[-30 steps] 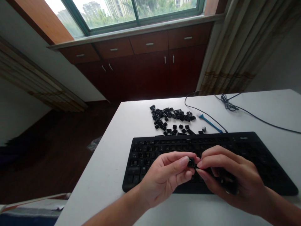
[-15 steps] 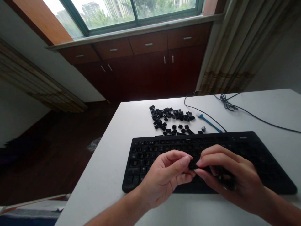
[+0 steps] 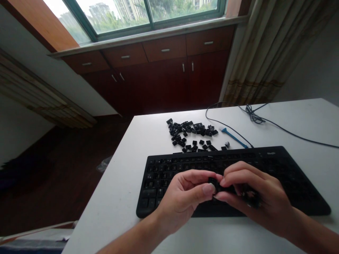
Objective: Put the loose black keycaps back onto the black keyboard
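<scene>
A black keyboard point(image 3: 169, 208), many of its key positions bare of caps, lies under both hands. Above its middle, my left hand point(image 3: 185, 197) pinches a small black keycap point(image 3: 212, 181) between thumb and fingers. My right hand point(image 3: 262, 194) is closed around a dark tool point(image 3: 250, 198), its kind blurred and largely covered by the fingers. The fingertips of both hands meet at the keycap, and the tool's front end points toward it.
Loose black keycaps point(image 3: 182, 128) lie scattered behind the keyboard. Close to them are a blue-handled brush point(image 3: 234, 137) and a small grey block point(image 3: 227, 144). The black cable point(image 3: 288, 132) runs over the white table point(image 3: 116, 190) to the right.
My right fingertips have shifted slightly left, closer to my left thumb. The keycap between the hands has turned a little. The whole view has shifted slightly.
</scene>
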`<state>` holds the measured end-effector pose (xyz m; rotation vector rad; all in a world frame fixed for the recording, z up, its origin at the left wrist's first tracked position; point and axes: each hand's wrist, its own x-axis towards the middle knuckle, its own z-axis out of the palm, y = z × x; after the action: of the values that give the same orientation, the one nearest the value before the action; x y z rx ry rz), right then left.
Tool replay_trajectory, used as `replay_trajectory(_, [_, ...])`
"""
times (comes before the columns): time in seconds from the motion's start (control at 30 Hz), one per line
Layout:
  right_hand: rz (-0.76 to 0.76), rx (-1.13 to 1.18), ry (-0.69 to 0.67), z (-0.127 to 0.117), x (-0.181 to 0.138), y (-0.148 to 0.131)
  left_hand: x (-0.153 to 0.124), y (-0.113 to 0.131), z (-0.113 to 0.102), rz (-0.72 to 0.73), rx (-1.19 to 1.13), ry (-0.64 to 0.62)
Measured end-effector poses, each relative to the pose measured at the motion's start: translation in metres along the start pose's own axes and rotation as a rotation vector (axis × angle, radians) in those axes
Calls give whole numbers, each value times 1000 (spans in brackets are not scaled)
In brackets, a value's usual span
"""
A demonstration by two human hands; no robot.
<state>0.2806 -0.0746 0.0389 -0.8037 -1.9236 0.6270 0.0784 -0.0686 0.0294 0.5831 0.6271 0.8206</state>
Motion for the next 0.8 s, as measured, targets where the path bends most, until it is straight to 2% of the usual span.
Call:
replay_trajectory(0.17, [-57,-25,36,0,2,-3,0,0,-1,67,9,8])
replay_trajectory(0.47, [-95,-34,12,0,0,-2,-3,0,-2,-3,-231,-39])
replay_trajectory(0.8, [-113,-39,20,0,-1,-2,-4,-1,-3,-36,-292,-98])
